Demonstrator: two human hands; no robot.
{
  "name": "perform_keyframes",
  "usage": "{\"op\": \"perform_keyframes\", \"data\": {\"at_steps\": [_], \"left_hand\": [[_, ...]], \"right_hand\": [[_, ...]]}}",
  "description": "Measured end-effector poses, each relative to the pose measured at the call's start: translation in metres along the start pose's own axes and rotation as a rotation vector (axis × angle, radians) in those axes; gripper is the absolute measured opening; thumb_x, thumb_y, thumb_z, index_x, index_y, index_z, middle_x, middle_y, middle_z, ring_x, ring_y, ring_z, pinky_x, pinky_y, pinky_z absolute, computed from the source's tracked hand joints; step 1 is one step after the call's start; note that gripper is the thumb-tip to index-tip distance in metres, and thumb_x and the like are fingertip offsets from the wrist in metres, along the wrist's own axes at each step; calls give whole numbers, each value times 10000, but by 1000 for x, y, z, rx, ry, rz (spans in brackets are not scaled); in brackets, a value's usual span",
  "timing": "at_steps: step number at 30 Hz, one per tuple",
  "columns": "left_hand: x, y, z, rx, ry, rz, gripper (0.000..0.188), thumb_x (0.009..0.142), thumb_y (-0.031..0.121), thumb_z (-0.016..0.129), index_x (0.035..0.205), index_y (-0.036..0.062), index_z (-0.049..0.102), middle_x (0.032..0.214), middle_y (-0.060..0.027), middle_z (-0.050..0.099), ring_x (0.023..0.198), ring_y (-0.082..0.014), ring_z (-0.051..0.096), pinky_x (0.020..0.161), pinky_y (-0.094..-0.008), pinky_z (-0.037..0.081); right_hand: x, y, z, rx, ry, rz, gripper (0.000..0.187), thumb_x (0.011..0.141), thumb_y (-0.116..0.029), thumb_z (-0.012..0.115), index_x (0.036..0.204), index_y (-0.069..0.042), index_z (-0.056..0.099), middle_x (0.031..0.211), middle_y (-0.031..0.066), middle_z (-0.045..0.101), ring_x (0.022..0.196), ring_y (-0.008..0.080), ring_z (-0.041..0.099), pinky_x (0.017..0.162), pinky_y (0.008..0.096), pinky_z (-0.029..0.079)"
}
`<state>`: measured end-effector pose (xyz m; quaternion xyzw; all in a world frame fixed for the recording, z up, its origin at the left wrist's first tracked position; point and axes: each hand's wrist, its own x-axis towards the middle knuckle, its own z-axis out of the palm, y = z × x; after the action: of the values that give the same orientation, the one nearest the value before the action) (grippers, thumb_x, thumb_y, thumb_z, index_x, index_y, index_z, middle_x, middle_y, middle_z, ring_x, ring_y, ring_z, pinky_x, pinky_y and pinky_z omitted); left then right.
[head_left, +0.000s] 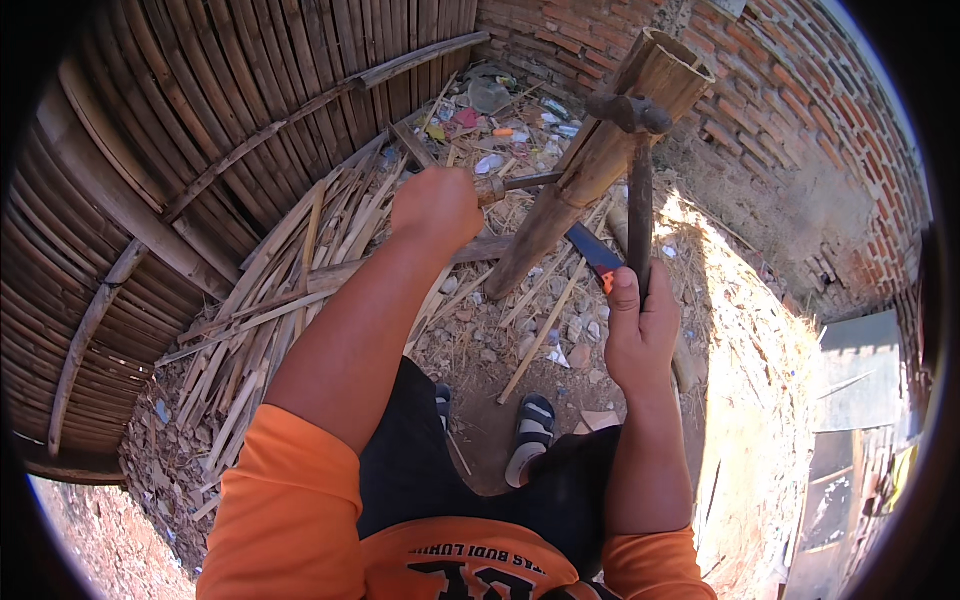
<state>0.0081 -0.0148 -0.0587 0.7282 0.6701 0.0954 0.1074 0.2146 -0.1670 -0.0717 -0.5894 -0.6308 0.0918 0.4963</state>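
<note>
Chisel (494, 189) left of bamboo post (590, 178); slats (285, 270) farther left, brick wall (800, 130) behind.

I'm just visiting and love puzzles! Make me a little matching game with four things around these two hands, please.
Things:
1. Hammer
2. Chisel-like tool
3. Saw
4. Bamboo pole

Places, colours or states:
A. Blue-bladed, partly hidden
B. Gripped in the left hand
C. Hollow at its upper end
D. Gripped in the right hand, head up

Right pairs: 1-D, 2-B, 3-A, 4-C.
</note>
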Motion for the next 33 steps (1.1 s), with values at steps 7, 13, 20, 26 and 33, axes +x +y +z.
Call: {"op": "perform_keyframes", "data": {"at_steps": [7,13,20,26,33], "left_hand": [[0,0,3,-15,69,17,278,818,197,729,1065,73,764,1048,-177,748,990,-351,728,849,-464,591],[-3,4,4,-2,48,24,287,824,188,728,1084,69,759,1058,-178,749,992,-347,732,847,-457,596],[-3,0,6,-14,65,12,259,827,180,722,1054,62,763,1045,-181,750,985,-351,732,845,-460,596],[-4,5,8,-17,69,22,213,823,150,718,1002,50,778,1030,-179,754,977,-349,737,841,-456,597],[1,-3,13,-34,80,29,240,813,153,724,1023,47,772,1037,-181,752,982,-358,732,845,-464,593]], "right_hand": [[-6,39,31,-92,-129,37,307,1034,-334,596,1030,-26,599,653,91,579,606,229,631,589,385,473],[-5,-5,11,71,66,-39,318,1041,-338,591,1007,-22,587,653,89,570,598,222,616,575,360,465],[-1,17,25,-39,-73,26,301,1036,-326,596,1018,-26,592,688,121,611,620,268,650,589,399,477],[-10,35,20,-118,-70,47,304,1034,-324,595,1016,-21,576,674,137,610,635,275,667,595,389,485],[-1,-2,7,-8,-8,7,286,1028,-308,613,1024,-24,587,650,147,603,643,280,675,582,399,477]]}}
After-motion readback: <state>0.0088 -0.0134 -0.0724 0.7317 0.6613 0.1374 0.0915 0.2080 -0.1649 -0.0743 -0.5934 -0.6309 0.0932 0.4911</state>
